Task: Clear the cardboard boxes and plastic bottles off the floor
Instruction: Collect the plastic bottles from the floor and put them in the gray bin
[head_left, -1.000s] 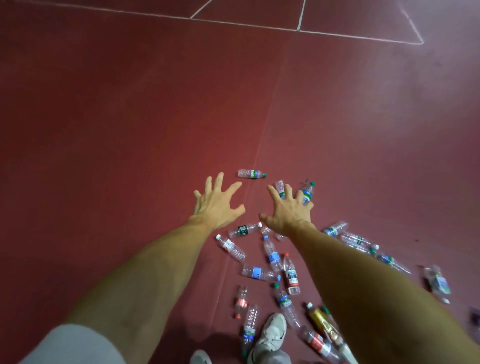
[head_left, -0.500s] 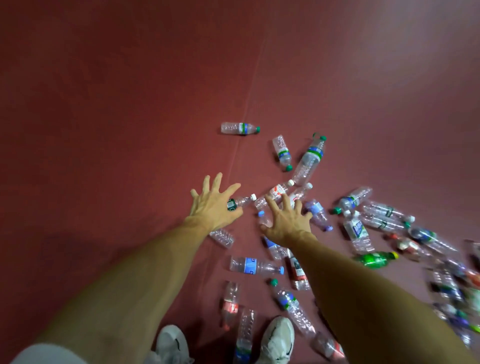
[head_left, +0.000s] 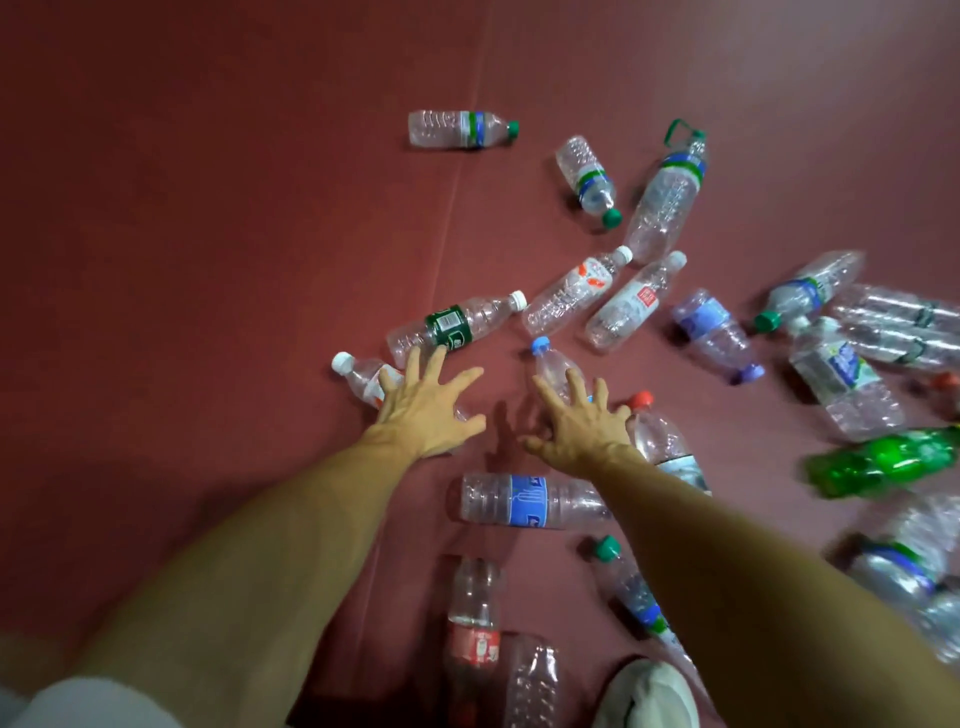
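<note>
Both forearms are seen bare, a short light grey sleeve is worn on the left arm, and a white trainer is worn.

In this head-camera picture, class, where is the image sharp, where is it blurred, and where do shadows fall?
Head view: centre sharp, the dark-green-label bottle readable; right edge smeared, the green bottle and its clear neighbours streaked; wide-angle bending at the borders; soft shadows on the red floor between the left hand and right hand; no harsh glare.
</note>
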